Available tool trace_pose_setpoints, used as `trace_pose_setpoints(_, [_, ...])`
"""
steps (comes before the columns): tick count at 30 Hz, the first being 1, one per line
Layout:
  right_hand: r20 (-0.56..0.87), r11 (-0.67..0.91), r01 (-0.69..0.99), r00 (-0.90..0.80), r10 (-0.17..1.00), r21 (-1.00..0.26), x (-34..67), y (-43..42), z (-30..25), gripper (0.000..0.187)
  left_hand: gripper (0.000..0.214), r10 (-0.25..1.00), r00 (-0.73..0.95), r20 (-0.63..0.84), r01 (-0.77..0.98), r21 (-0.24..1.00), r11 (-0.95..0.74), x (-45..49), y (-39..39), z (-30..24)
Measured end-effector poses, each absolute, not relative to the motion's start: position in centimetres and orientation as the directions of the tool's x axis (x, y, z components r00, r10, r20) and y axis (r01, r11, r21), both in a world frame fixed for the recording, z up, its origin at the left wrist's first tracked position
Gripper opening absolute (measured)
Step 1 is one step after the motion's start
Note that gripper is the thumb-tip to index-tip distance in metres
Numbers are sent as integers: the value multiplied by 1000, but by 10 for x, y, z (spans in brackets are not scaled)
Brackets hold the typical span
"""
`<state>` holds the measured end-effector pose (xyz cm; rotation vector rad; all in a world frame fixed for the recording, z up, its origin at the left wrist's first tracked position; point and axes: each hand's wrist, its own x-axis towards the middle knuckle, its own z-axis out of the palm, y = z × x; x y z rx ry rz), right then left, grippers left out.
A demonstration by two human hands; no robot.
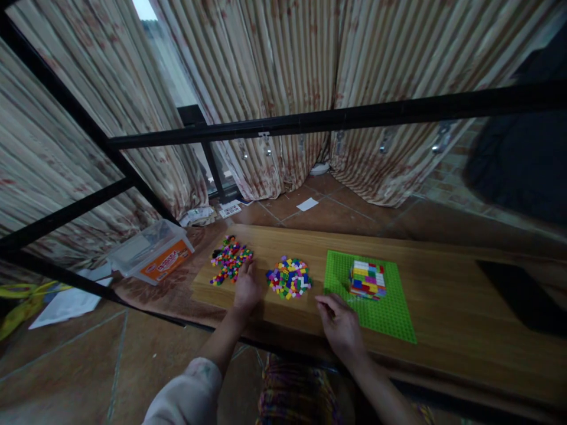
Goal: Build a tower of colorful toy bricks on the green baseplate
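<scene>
My left hand [248,288] reaches to the right edge of a pile of small mixed bricks [230,261], its fingers bent down and close together. Whatever lies under those fingertips is hidden. Just left of the green baseplate's near corner, my right hand [342,324] hovers with curled fingers, thumb and forefinger drawn together; anything between them is too small to make out. A second round pile of toy bricks [289,277] lies between the two hands. On the green baseplate [392,319] stands a blocky build of multicoloured bricks [368,278], with a white row along its far top.
The wooden tabletop [443,283] carries a dark flat object [522,295] at the right. Left of it are a clear plastic box [153,251] with an orange label and white paper [71,304]. A black metal rail [310,121] crosses before striped curtains [274,65].
</scene>
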<state>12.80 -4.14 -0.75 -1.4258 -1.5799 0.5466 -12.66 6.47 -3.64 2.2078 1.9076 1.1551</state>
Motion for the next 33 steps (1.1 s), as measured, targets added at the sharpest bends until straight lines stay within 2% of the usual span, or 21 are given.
trace_pose_setpoints(10, [323,259,624,-11,946,-738,103,-18,-2,18,29,850,7,527,894,377,-241,-124,63,-30])
trace_pose_setpoints(19, [294,223,741,-36,955,-634,79,3,2,13,30,881,-20,473,908,377,-182,-120,61,-22])
trace_pose_setpoints(28, [321,276,645,-50,946,-713,76,-3,21,17,30,877,9,480,913,354,-203,-124,62,-21])
trace_pose_setpoints(31, [325,295,473,-19,945,-830,88,-16,32,19,31,878,19,479,915,345,-208,-124,63,-18])
trace_pose_setpoints(33, [294,260,322,62,954,-910,105,-27,36,18,32,882,20,470,919,339,-201,-124,63,-17])
